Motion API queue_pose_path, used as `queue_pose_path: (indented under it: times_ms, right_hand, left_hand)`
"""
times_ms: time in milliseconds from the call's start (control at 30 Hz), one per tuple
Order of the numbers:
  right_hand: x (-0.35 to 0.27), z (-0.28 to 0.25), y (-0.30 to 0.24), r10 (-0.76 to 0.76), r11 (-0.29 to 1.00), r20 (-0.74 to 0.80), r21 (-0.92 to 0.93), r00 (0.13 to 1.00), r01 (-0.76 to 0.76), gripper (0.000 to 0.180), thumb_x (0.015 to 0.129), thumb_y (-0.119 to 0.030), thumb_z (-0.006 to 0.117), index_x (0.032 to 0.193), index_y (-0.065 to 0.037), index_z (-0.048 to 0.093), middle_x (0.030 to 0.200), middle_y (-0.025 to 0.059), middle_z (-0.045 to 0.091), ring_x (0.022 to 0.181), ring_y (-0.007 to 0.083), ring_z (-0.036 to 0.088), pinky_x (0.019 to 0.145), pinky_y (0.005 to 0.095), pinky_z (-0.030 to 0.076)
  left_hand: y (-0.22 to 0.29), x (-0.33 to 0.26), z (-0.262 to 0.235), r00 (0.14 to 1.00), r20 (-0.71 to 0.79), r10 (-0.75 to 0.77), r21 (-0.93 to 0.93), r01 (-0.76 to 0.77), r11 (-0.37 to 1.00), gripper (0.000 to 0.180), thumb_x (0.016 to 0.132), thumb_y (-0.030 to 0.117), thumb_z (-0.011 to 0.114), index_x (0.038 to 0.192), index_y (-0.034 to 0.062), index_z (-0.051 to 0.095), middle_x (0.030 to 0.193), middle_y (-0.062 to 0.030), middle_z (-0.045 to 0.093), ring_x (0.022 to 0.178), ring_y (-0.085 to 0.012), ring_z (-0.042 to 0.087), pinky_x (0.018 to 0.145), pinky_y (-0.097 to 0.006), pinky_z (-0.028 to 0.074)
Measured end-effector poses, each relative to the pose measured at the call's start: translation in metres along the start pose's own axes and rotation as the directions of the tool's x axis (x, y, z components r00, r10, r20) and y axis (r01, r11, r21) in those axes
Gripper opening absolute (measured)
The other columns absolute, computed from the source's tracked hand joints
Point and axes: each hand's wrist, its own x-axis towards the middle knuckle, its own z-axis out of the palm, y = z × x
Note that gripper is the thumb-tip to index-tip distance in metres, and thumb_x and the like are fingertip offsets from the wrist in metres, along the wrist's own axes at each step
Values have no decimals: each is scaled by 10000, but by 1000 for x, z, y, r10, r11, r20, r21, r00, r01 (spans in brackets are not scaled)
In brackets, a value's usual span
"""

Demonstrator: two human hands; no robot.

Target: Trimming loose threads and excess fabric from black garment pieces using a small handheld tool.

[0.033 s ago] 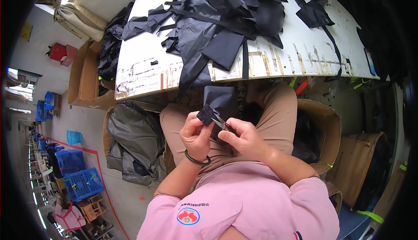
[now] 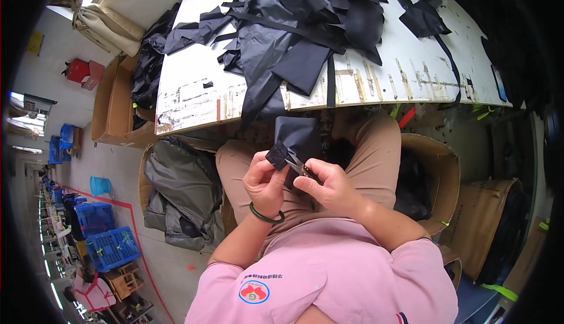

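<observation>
A person is sitting at a white table (image 2: pixel 194 98) with a big pile of black cloth (image 2: pixel 294 24) on it. The left hand (image 2: pixel 265 184) is pinching a small black cloth piece (image 2: pixel 294 142) over the lap. The right hand (image 2: pixel 330 186) is closed around small scissors (image 2: pixel 301 165) that are touching the piece. A green band (image 2: pixel 265 217) is sitting on the left wrist. A box (image 2: pixel 432 177) is standing beside the right leg, and a grey bag (image 2: pixel 179 192) is lying by the left leg.
</observation>
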Motion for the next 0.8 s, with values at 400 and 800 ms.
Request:
queue_pose_path:
  times_ms: [400,800]
  right_hand:
    - [1,4,0,76,989,25,125,997,-79,341,879,-281,690,735,-28,511,576,-18,443,541,47,367,457,252,324]
    - [5,2,-7,-196,931,-94,-330,976,155,390,829,-357,712,734,-32,518,541,107,491,448,252,495,447,334,389]
  left_hand:
    - [-4,-4,-3,1000,-5,14,36,-14,999,117,831,-75,654,932,-18,641,1019,-65,583,884,-117,581,777,-220,465]
    - [-6,-11,-2,999,47,20,40,-22,999,152,823,-93,644,956,-21,627,1056,-98,581,897,-142,603,785,-246,496]
